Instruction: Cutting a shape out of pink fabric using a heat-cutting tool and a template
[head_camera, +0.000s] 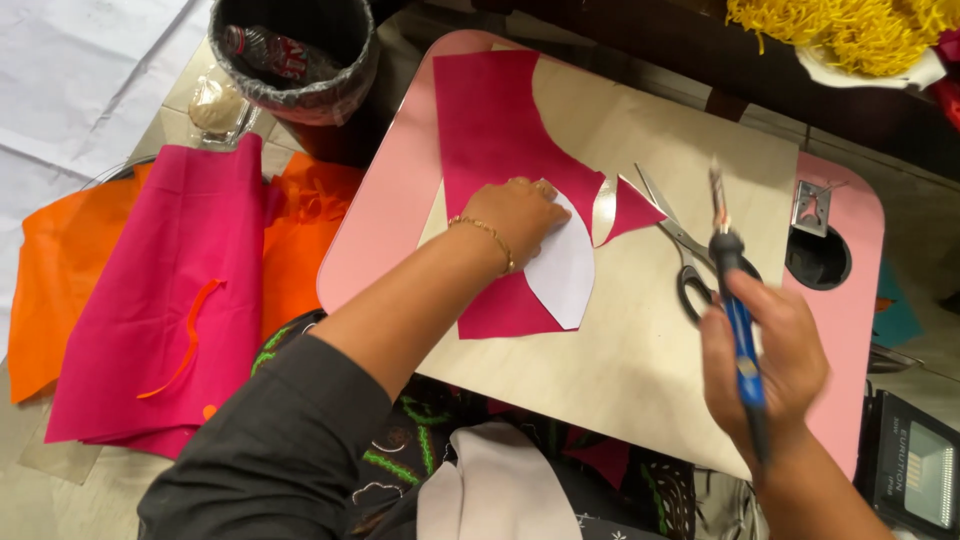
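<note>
While pressed flat on the work: left hand (517, 215), fingers spread and lying down, gripping nothing, pinning a white template (565, 270) onto crimson fabric (490, 130).
Right hand (770, 365): closed around the blue handle of a soldering iron (737, 300), tip up and raised above the board, slightly blurred.
Fabric: spread on the pale board (640, 370), running from the far edge toward the near side, curved cut along its right edge; small loose triangle of the same cloth (632, 210) just beside it to the right.
Template: rounded, partly under the left fingertips, overlapping the fabric's right edge.
Scissors (680, 250): on the board between template and iron, blades pointing away, black loops near the right hand.
Board: resting on a pink lap table (380, 210), with a round cup hole (818, 258) at the right and a small metal stand (812, 205) just behind it.
Left of table: stacked pink cloth (160, 290) over orange cloth (60, 270) on the floor.
Far left corner: dark bin (295, 55) lined with plastic, bottle inside.
Far right corner: yellow fringe (840, 25).
Wrist: thin gold bracelet (485, 235) on the left arm.
</note>
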